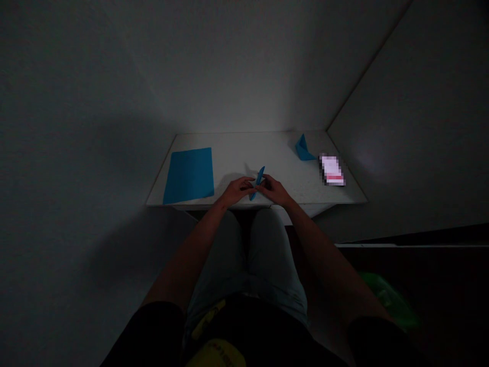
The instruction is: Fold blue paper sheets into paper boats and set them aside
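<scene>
Between my two hands, just above the front of the white table, a folded piece of blue paper (260, 175) stands on edge and tilts to the right at its top. My left hand (239, 190) grips it from the left, thumb and fingers closed at its lower part. From the right, my right hand (274, 189) pinches the same paper. Its exact folded form is partly hidden by my fingers. At the back right of the table sits a blue paper boat (303, 149) with a pointed peak.
A flat blue sheet of paper (190, 175) lies on the left of the white table (244, 145). At the right a phone (332, 170) with a lit, blurred screen lies close to the boat. Walls border the back and the sides. A green plastic bag (387, 300) is low at right.
</scene>
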The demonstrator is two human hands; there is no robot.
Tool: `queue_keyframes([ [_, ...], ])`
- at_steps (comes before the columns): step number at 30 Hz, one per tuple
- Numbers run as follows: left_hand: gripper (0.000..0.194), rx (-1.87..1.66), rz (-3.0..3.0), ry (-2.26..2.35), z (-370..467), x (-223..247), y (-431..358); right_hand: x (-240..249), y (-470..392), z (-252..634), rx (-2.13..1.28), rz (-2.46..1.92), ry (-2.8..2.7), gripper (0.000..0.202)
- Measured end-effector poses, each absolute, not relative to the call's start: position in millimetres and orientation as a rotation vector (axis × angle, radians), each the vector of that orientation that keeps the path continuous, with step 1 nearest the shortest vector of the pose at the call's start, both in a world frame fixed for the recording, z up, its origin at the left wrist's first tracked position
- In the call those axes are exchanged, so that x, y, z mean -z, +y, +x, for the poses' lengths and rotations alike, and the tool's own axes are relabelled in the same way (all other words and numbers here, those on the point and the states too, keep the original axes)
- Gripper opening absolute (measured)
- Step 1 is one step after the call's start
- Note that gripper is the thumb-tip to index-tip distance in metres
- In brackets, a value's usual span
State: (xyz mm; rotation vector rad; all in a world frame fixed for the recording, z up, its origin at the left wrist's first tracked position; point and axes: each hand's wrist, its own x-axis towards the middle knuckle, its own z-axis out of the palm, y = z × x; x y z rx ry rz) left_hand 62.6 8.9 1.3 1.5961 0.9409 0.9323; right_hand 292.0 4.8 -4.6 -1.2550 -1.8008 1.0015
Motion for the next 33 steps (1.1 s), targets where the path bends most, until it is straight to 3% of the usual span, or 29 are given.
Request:
queue_keyframes([
  [8, 0.049, -0.960, 1.589, 0.982, 64, 1, 10, 2, 3, 295, -0.964, -1.249, -1.814, 0.068],
  [13, 0.071, -1.003, 1.570, 1.025, 64, -1, 7, -2, 1, 296, -0.931, -1.227, -1.797, 0.067],
  [15, 0.071, -1.031, 1.542, 1.044, 64, -2, 5, -2, 1, 297, -0.923, -1.229, -1.769, 0.061],
  [19, 0.043, -1.056, 1.511, 1.087, 65, -5, 5, 0, 2, 298, -0.906, -1.228, -1.697, 0.040],
  [25, 0.016, -1.059, 1.619, 1.184, 65, -6, 4, 6, 4, 300, -0.954, -1.295, -1.646, 0.037],
  [30, 0.034, -1.074, 1.559, 1.100, 67, -4, 4, 10, 7, 296, -0.940, -1.218, -1.571, 0.056],
  [33, 0.042, -1.098, 1.527, 1.109, 68, -3, 6, 9, 7, 294, -0.946, -1.242, -1.612, 0.049],
])
